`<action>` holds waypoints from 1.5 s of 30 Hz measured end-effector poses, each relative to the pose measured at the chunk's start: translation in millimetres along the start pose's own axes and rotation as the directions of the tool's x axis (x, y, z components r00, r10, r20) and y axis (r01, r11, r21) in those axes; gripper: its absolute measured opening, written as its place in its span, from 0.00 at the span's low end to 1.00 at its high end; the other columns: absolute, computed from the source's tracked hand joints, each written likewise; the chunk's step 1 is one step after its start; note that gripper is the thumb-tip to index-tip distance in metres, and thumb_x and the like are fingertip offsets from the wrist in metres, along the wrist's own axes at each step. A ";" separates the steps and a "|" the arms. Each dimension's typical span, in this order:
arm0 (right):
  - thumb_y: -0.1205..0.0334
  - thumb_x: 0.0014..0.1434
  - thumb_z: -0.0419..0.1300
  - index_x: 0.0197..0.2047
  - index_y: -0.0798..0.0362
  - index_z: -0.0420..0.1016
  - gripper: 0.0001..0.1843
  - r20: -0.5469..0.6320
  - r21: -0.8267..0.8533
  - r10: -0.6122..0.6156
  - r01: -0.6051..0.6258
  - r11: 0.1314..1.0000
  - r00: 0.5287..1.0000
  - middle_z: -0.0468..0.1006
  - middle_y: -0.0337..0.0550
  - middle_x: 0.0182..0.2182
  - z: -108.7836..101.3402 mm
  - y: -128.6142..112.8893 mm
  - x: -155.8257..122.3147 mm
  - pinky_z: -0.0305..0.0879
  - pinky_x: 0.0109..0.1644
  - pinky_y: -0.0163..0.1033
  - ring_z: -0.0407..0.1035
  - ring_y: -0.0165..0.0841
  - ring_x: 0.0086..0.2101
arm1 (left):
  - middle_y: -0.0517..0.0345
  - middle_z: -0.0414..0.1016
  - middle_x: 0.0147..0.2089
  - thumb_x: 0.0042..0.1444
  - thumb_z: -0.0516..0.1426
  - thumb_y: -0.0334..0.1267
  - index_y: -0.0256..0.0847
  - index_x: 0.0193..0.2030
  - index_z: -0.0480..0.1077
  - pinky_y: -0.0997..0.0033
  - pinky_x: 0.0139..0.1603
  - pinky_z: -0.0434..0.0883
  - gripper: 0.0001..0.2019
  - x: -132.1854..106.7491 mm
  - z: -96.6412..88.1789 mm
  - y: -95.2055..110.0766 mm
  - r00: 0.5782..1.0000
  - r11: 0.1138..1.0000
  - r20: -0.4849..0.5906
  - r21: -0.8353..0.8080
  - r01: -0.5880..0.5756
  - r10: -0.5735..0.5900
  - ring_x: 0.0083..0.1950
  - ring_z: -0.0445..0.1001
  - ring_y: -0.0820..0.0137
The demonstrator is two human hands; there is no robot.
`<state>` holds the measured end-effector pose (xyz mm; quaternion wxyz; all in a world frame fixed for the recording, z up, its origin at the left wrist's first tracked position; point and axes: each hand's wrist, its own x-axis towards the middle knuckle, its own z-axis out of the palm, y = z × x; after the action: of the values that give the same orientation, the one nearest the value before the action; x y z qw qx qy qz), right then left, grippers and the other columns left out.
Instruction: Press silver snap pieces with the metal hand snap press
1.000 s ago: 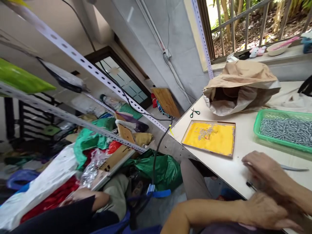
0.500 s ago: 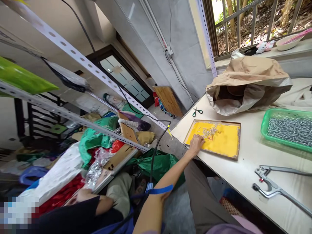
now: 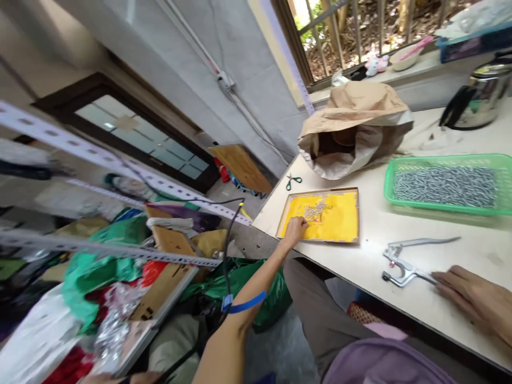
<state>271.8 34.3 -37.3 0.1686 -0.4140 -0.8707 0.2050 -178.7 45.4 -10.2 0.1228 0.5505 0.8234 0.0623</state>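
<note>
My left hand (image 3: 295, 230) reaches out to the near left corner of a shallow tray lined in yellow (image 3: 340, 224), fingers curled down next to a small heap of silvery metal pieces (image 3: 314, 208). What the fingers hold is hidden. A blue band (image 3: 244, 305) circles that forearm. My right hand (image 3: 472, 298) lies on the white table (image 3: 400, 256) with its fingers stretched flat, fingertips touching the handle of silver hand pliers (image 3: 404, 264).
A green basket (image 3: 446, 186) full of small metal pins stands right of the tray. Behind it are a crumpled brown paper sack (image 3: 354, 130), small green scissors (image 3: 293, 181) and a steel kettle (image 3: 480, 96). Slotted shelving (image 3: 120, 160) and bags clutter the floor on the left.
My left hand went from my right wrist out to the yellow tray and stays there. My right hand left view, then came back to the pliers. The view swung right.
</note>
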 end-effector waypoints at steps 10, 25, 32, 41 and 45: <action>0.68 0.65 0.43 0.32 0.50 0.66 0.15 0.178 -0.096 -0.034 0.052 0.994 0.983 0.71 0.42 0.30 -9.2 -14.1 6.1 0.60 0.30 0.38 0.66 0.32 0.27 | 0.55 0.78 0.32 0.50 0.60 0.39 0.35 0.34 0.77 0.76 0.33 0.69 0.09 -71.0 21.3 102.4 0.964 0.795 0.231 -0.605 0.038 0.130 0.32 0.73 0.71; 0.79 0.60 0.45 0.32 0.51 0.62 0.15 -0.069 -0.233 -0.250 0.228 0.945 0.966 0.68 0.39 0.27 2.6 -15.9 -2.3 0.55 0.28 0.36 0.62 0.31 0.25 | 0.70 0.61 0.16 0.49 0.64 0.35 0.33 0.29 0.73 0.80 0.16 0.55 0.07 -100.2 57.5 170.4 0.663 0.746 0.749 -0.442 0.498 0.001 0.15 0.56 0.83; 0.73 0.62 0.51 0.37 0.52 0.67 0.08 0.084 -0.190 -0.161 0.174 0.966 0.983 0.72 0.43 0.33 6.3 -8.2 -1.4 0.61 0.34 0.38 0.66 0.34 0.32 | 0.69 0.62 0.15 0.47 0.66 0.37 0.34 0.22 0.69 0.80 0.17 0.57 0.12 -91.0 54.1 175.3 0.556 0.841 0.831 -0.310 0.444 0.013 0.14 0.59 0.81; 0.42 0.43 0.70 0.62 0.61 0.61 0.50 0.115 -0.288 -0.161 0.188 0.939 0.980 0.64 0.69 0.60 -9.4 18.4 35.3 0.57 0.58 0.60 0.53 0.58 0.61 | 0.67 0.62 0.12 0.46 0.67 0.43 0.34 0.20 0.68 0.81 0.17 0.56 0.16 -96.9 52.6 177.6 0.533 0.829 0.846 -0.277 0.485 -0.029 0.14 0.59 0.81; 0.40 0.42 0.69 0.59 0.57 0.65 0.47 0.155 -0.302 -0.146 0.188 0.935 0.977 0.72 0.61 0.52 -9.2 20.4 45.2 0.57 0.57 0.58 0.63 0.53 0.53 | 0.67 0.63 0.13 0.47 0.66 0.41 0.33 0.22 0.70 0.81 0.17 0.56 0.14 -98.5 49.8 179.7 0.539 0.832 0.841 -0.265 0.488 -0.049 0.14 0.60 0.82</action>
<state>262.2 83.7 -33.9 0.0602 -0.3457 -0.9334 0.0748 30.8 22.3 -2.3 0.6200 0.3314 0.7110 -0.0168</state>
